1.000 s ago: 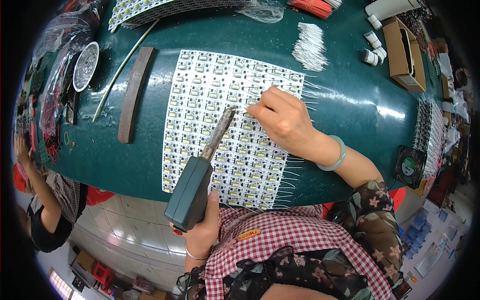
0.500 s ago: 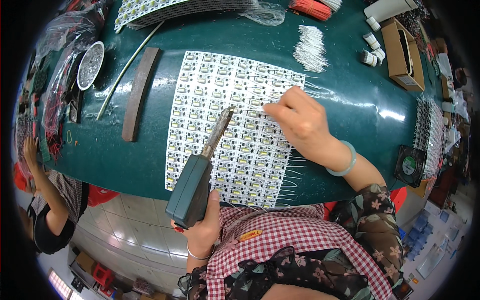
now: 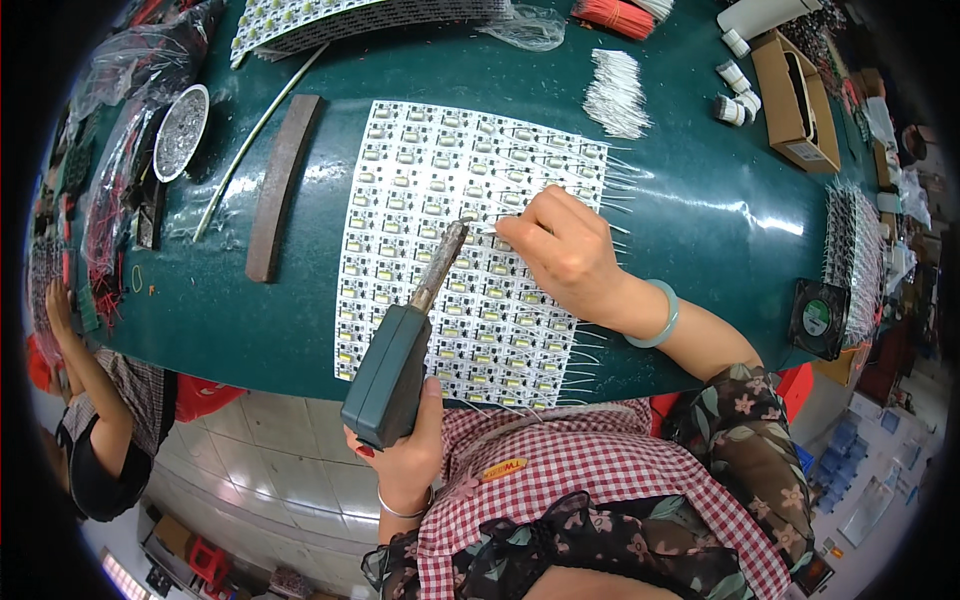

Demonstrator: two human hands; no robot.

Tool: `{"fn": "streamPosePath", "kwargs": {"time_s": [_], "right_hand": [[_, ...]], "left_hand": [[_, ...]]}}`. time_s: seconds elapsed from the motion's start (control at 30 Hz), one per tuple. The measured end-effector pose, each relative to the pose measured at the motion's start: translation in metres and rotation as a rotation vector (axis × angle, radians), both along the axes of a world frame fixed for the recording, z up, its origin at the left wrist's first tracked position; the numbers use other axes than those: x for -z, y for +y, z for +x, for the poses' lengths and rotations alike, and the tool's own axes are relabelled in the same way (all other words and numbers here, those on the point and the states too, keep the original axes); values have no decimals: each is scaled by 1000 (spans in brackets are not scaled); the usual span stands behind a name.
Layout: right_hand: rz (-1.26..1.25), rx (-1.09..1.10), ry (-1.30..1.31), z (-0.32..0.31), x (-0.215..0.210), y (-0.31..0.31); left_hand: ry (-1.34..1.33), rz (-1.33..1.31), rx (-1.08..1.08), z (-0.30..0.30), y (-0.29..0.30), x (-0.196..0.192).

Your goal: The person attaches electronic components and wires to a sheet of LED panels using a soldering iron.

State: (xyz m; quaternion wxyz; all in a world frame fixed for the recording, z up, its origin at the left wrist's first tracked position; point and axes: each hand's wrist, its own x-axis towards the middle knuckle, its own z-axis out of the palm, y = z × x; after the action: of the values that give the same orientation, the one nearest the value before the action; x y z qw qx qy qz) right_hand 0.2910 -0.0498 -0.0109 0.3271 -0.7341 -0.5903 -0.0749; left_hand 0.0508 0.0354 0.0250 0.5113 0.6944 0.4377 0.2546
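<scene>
A white panel of small circuit boards [image 3: 398, 222], each bearing a yellowish component, lies on the green table before me. My left hand [image 3: 408, 458] is wrapped round the handle of a dark green soldering gun [image 3: 385, 372]. Its metal tip points up over the middle of the panel. Just right of that tip, my right hand [image 3: 570, 255] pinches a thin white wire [image 3: 488, 231], mostly hidden by the fingers. More white wires stick out past the panel's right side. Whether the tip touches the wire or the board cannot be made out.
Left of the panel lies a brown bar [image 3: 283, 190], and beyond it a bowl [image 3: 182, 133]. A bundle of white wires [image 3: 617, 95] sits at the back, near red wires [image 3: 613, 17]. Rightward are a cardboard box [image 3: 797, 105] and a black fan [image 3: 820, 318]. Another person's arm [image 3: 100, 385] shows far left.
My right hand has moved left and slightly nearer to me, bringing its fingertips close to the soldering gun's tip. The gun has shifted slightly right and stays in my left hand.
</scene>
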Motion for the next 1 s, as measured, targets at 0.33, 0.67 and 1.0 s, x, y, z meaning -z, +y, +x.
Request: {"fn": "streamPosePath", "kwargs": {"time_s": [0.33, 0.67, 1.0], "right_hand": [[-28, -11, -43, 1, 0, -1], [-44, -38, -81, 3, 1, -2], [-54, -56, -158, 1, -1, -1]], "left_hand": [[-15, -19, 40, 7, 0, 1], [-25, -2, 78, 11, 3, 1], [-47, 94, 219, 18, 19, -12]]}}
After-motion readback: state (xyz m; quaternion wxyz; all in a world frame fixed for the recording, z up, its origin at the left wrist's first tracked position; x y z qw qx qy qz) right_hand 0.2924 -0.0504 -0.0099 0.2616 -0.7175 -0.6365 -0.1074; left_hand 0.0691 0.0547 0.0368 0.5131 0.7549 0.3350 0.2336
